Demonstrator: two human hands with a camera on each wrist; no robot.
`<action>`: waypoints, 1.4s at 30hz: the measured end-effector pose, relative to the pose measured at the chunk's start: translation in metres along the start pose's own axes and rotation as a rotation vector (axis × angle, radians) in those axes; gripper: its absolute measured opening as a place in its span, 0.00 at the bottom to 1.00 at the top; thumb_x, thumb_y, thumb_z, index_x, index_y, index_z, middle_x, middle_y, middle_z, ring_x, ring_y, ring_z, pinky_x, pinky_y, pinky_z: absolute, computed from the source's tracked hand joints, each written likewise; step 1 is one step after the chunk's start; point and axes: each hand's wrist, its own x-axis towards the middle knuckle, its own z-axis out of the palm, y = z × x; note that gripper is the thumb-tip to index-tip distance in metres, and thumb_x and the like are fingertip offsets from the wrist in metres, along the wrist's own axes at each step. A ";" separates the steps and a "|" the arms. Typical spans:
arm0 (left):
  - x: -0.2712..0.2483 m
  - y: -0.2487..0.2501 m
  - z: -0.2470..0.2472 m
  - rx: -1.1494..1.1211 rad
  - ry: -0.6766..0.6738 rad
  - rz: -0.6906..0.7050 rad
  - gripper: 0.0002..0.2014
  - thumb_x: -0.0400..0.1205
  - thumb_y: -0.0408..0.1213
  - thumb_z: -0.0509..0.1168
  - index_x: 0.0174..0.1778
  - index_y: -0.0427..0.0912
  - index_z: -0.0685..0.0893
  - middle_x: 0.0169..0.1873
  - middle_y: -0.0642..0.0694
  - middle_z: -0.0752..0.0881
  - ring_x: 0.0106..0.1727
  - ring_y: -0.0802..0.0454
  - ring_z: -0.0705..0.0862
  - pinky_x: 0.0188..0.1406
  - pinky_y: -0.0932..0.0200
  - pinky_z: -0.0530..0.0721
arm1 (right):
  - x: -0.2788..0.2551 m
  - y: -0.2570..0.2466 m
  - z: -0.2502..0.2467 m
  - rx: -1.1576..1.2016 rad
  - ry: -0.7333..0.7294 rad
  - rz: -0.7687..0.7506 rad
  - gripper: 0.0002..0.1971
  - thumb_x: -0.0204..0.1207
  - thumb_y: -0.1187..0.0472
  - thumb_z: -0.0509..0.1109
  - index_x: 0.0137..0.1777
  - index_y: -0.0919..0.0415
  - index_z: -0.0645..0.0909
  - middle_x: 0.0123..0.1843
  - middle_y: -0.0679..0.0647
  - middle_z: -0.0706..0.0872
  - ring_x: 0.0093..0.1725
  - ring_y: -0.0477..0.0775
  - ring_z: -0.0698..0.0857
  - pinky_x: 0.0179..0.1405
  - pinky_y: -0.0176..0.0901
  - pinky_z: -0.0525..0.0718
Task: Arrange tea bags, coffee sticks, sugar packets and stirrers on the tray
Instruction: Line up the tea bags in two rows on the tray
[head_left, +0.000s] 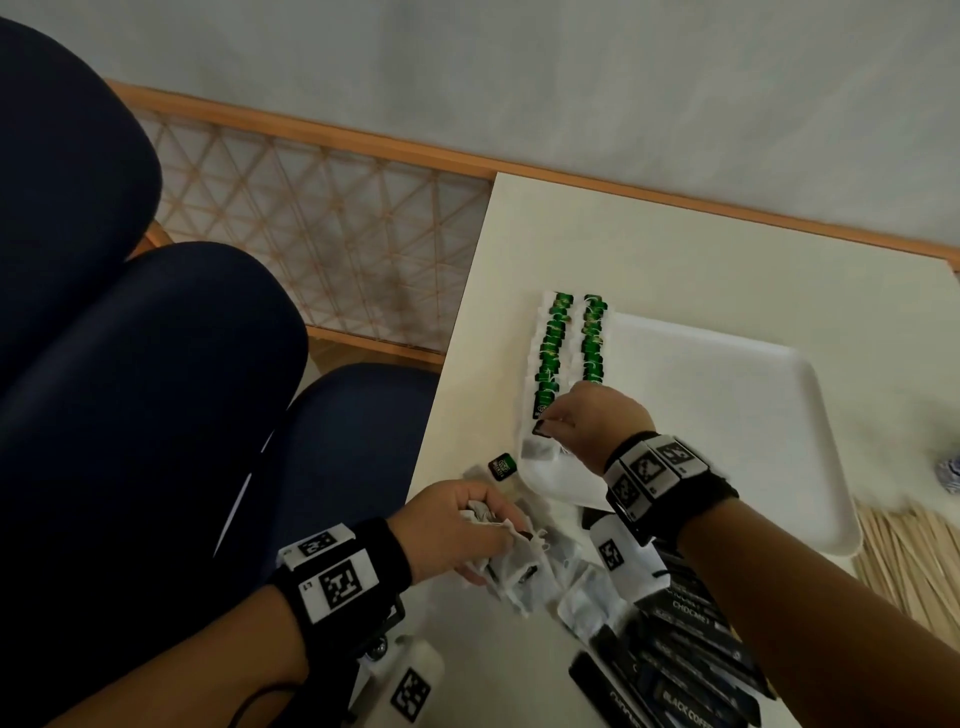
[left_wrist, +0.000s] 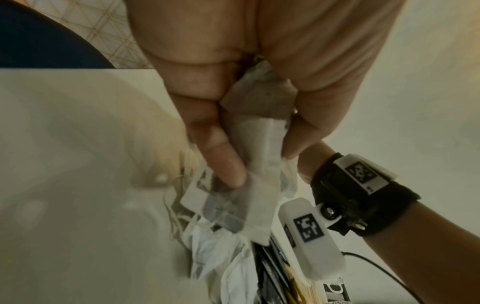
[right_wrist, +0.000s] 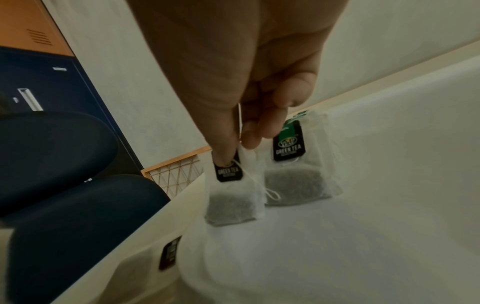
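Note:
A white tray (head_left: 737, 415) lies on the cream table (head_left: 623, 249). Two rows of green-tagged tea bags (head_left: 571, 348) run along the tray's left side. My right hand (head_left: 545, 423) is at the near end of the left row and pinches one tea bag (right_wrist: 233, 201) by its black tag (right_wrist: 228, 170), just above the tray floor (right_wrist: 363, 216). Beside it a laid tea bag (right_wrist: 298, 174) rests on the tray. My left hand (head_left: 493, 525) grips a bunch of tea bags (left_wrist: 259, 115) over the loose pile (head_left: 550, 571) near the tray's front corner.
Black coffee sticks (head_left: 685, 654) are heaped at the table's front right. Wooden stirrers (head_left: 904, 561) lie right of the tray. A stray green tag (head_left: 503, 466) sits left of the tray corner. Dark blue chairs (head_left: 156, 389) stand left of the table.

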 end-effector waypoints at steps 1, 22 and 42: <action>0.000 0.000 0.000 -0.005 -0.003 0.000 0.10 0.78 0.27 0.68 0.37 0.47 0.86 0.36 0.52 0.88 0.34 0.61 0.86 0.33 0.58 0.89 | 0.000 0.000 0.000 -0.007 0.005 0.005 0.13 0.81 0.47 0.62 0.57 0.44 0.86 0.52 0.47 0.80 0.50 0.49 0.79 0.43 0.42 0.74; 0.009 0.013 0.013 -0.045 0.015 0.117 0.08 0.67 0.30 0.68 0.30 0.48 0.87 0.34 0.45 0.87 0.35 0.53 0.85 0.32 0.60 0.86 | -0.093 0.002 0.021 0.704 -0.211 -0.271 0.32 0.70 0.63 0.73 0.72 0.36 0.71 0.61 0.38 0.84 0.57 0.36 0.83 0.53 0.30 0.82; 0.025 0.009 0.020 0.025 0.145 0.078 0.17 0.75 0.33 0.74 0.57 0.52 0.82 0.50 0.43 0.85 0.42 0.48 0.87 0.30 0.57 0.87 | -0.091 0.025 0.012 1.157 0.051 0.095 0.08 0.79 0.61 0.70 0.37 0.56 0.83 0.32 0.49 0.86 0.33 0.45 0.83 0.31 0.33 0.79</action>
